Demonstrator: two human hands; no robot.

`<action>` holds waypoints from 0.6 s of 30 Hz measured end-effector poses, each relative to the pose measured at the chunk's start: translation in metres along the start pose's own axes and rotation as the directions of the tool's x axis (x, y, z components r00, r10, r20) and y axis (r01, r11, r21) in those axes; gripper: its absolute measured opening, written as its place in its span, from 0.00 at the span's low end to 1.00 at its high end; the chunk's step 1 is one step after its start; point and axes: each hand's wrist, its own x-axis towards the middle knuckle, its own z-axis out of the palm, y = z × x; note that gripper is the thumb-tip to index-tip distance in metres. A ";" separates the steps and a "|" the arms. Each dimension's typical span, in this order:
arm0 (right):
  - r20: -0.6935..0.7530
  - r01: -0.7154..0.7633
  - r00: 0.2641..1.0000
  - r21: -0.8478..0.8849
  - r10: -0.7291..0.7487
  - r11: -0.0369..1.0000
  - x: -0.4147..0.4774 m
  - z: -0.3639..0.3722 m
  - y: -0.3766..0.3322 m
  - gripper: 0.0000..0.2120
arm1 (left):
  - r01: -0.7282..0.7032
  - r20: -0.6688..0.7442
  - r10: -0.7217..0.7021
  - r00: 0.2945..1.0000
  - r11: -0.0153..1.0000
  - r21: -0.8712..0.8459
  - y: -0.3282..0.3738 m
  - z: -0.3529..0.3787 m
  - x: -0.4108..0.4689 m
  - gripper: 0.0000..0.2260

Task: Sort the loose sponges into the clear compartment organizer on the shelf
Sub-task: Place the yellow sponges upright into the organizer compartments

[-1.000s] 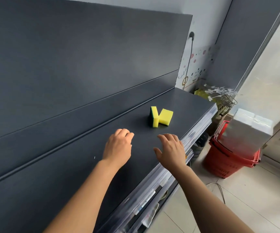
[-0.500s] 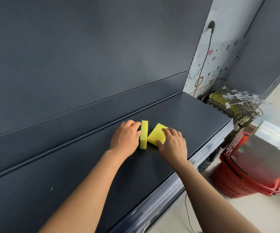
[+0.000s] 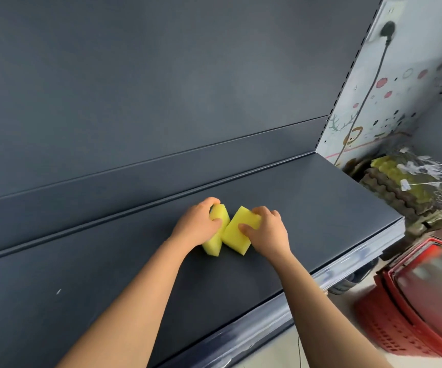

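Two yellow sponges lie side by side on the dark grey shelf (image 3: 307, 208). My left hand (image 3: 196, 227) grips the left sponge (image 3: 214, 243), fingers over its far end and thumb on its near face. My right hand (image 3: 267, 232) grips the right sponge (image 3: 234, 235), thumb on top and fingers around its right side. The two sponges touch along their inner edges. No clear compartment organizer is in view.
The shelf's back panel (image 3: 161, 88) rises just behind the sponges. To the right, past the shelf end, stand stacked red baskets (image 3: 411, 309) with a white box on top, a pile of egg cartons (image 3: 405, 187) and a black cable (image 3: 366, 94) on the wall.
Both hands reached forward from the shelf's front to the sponges and closed on them. The left sponge, earlier standing on edge, now lies tilted in my left hand.
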 end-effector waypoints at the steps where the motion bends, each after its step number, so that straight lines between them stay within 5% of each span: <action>1: -0.001 0.010 1.000 0.064 -0.010 0.998 0.000 0.001 -0.003 0.22 | 0.024 -0.002 -0.024 1.000 0.999 -0.042 -0.003 -0.002 -0.004 0.19; 10: 0.121 0.087 0.976 0.548 -0.181 0.832 -0.015 0.019 -0.033 0.10 | 0.133 -0.095 -0.185 0.978 0.908 -0.398 -0.054 -0.020 -0.057 0.19; 18: 0.219 0.150 0.900 0.655 -0.376 0.741 -0.056 0.051 -0.090 0.10 | 0.178 -0.205 -0.385 0.900 0.752 -0.635 -0.110 -0.041 -0.134 0.18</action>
